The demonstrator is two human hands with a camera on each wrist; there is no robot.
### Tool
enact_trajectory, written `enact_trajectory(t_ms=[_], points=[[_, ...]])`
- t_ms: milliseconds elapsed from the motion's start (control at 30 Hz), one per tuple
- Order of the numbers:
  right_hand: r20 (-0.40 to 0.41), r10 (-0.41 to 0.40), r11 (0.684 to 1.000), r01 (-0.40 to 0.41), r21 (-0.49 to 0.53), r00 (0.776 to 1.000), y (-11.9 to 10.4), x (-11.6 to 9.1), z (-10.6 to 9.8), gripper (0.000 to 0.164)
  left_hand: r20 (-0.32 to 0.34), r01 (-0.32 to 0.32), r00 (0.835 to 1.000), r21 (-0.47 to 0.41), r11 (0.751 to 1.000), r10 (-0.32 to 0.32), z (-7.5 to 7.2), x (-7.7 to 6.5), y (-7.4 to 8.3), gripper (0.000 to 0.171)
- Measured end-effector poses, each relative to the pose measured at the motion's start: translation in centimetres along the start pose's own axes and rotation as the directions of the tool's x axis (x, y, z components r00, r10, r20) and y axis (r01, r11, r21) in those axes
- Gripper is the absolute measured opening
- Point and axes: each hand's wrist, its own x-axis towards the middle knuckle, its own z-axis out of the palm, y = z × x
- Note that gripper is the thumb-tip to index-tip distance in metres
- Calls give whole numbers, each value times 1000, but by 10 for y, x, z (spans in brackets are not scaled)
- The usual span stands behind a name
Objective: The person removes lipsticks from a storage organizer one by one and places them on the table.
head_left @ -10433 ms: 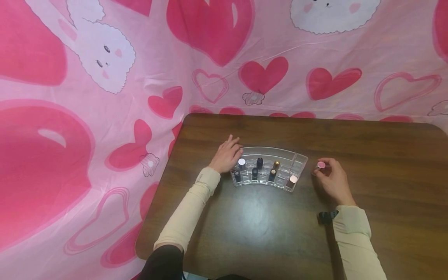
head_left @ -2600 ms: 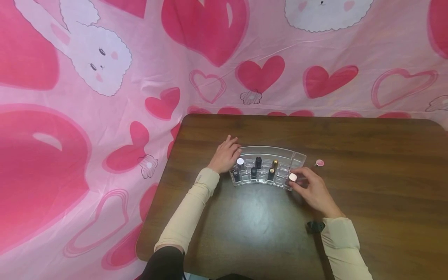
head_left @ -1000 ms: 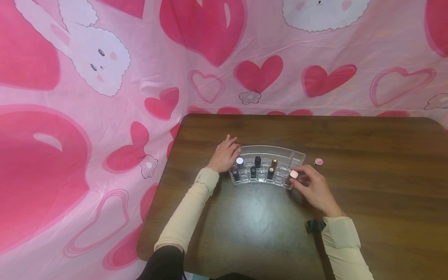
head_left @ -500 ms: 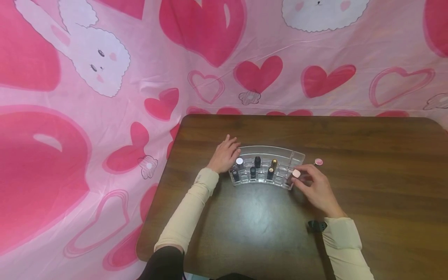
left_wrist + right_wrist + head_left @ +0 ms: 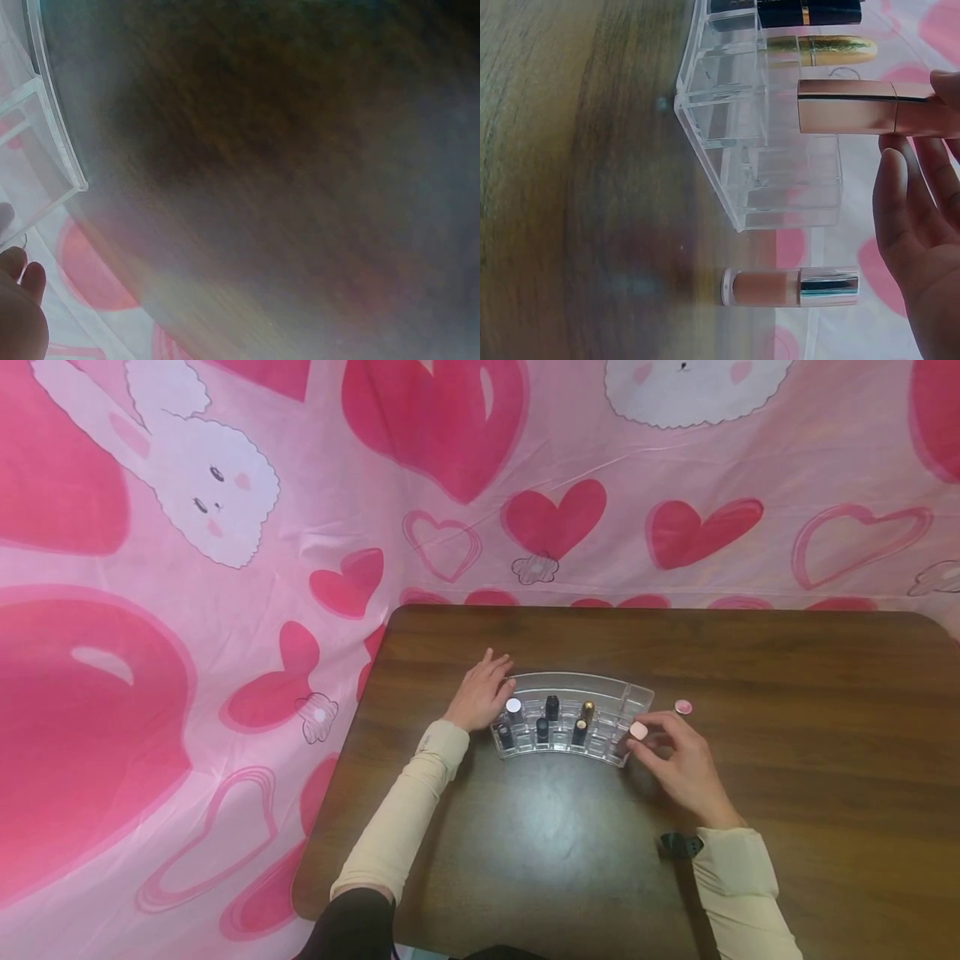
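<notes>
My right hand (image 5: 686,770) pinches a rose-gold lipstick (image 5: 847,107) by its upper end. The lipstick is upright, its lower end raised above the slots at the right end of a clear, curved acrylic lipstick organizer (image 5: 573,680). My left hand (image 5: 480,696) rests against the organizer's left end, fingers extended; in the left wrist view only part of that hand (image 5: 22,319) shows beside the clear corner. Several dark lipsticks (image 5: 552,707), a gold one (image 5: 588,710) and a white-topped tube (image 5: 513,707) stand in the slots.
A lip gloss tube (image 5: 761,288) with a silver cap and pinkish-brown body stands upright on the brown wooden table (image 5: 555,852), just right of the organizer. Behind the table hangs a pink heart-patterned cloth (image 5: 450,435).
Earlier my right hand held the pink-topped gloss, which now stands on the table. It then gripped the rose-gold lipstick in the front right slot and raised it rightward. Left hand stays.
</notes>
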Motion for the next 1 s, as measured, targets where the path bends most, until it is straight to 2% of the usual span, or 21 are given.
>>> enact_trajectory(t_ms=[233, 600, 1000], points=[[-27, -9, 1000, 9, -12, 1000, -1, 0, -3, 39, 3, -1, 1000, 8, 1000, 1, 0, 0, 0, 59], [-47, -30, 999, 31, 23, 998, 2, -1, -6, 39, -9, -16, 1000, 33, 999, 16, 1, 2, -1, 58], [-128, -59, 996, 67, 55, 990, 7, -1, -9, 40, -10, -11, 1000, 31, 999, 12, 1, 2, -1, 59]])
